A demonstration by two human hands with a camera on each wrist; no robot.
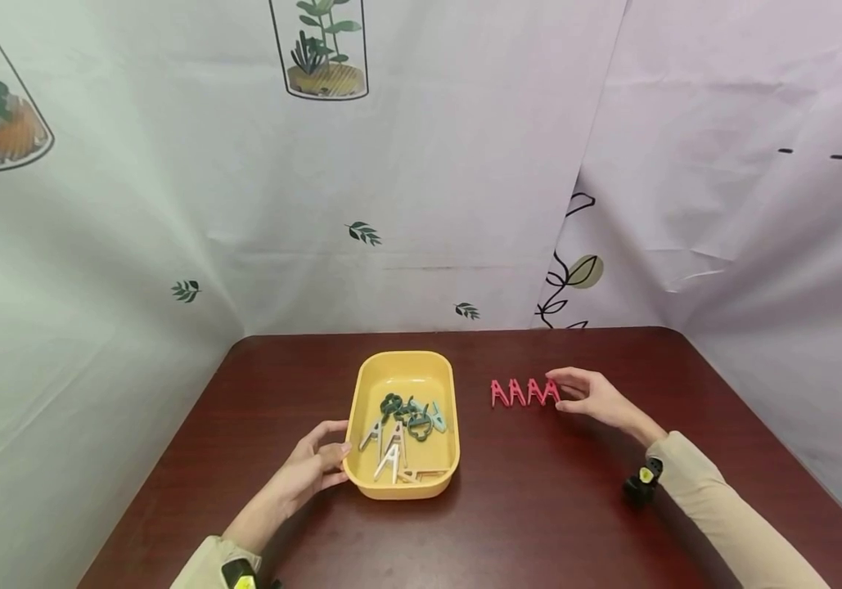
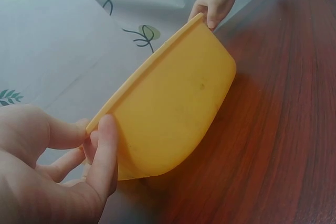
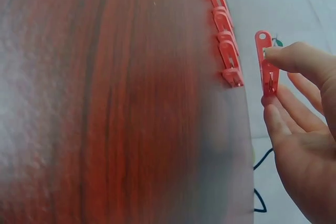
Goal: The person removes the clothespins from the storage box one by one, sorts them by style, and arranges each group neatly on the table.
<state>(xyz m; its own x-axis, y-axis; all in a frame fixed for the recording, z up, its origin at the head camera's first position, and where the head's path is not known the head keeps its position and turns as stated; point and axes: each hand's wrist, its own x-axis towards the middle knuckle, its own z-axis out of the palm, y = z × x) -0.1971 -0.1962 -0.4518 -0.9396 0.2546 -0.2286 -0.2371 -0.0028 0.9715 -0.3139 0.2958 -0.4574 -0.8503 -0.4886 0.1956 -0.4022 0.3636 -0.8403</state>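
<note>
With thumb and fingers my left hand [image 1: 306, 474] grips the left rim of a yellow plastic basin [image 1: 407, 492]. In the left wrist view the same hand [image 2: 68, 166] pinches that rim, its thumb on top and fingertips against the outer wall. My right hand [image 1: 597, 399] holds a red clothespin [image 3: 270, 80] between thumb and fingers at the right end of a row. Three other red clothespins [image 3: 229, 56] stand in line beside it. Inside the basin lie white and grey clothespins [image 1: 389, 464], a tan one [image 1: 421, 474], a light blue one [image 1: 439, 417] and dark green flower-shaped clips [image 1: 421, 425].
The dark reddish-brown table [image 1: 531, 507] has rounded back corners. A pale fabric backdrop [image 1: 421, 180] with plant prints hangs behind it and along both sides. The row of red clothespins is right of the basin, towards the table's back.
</note>
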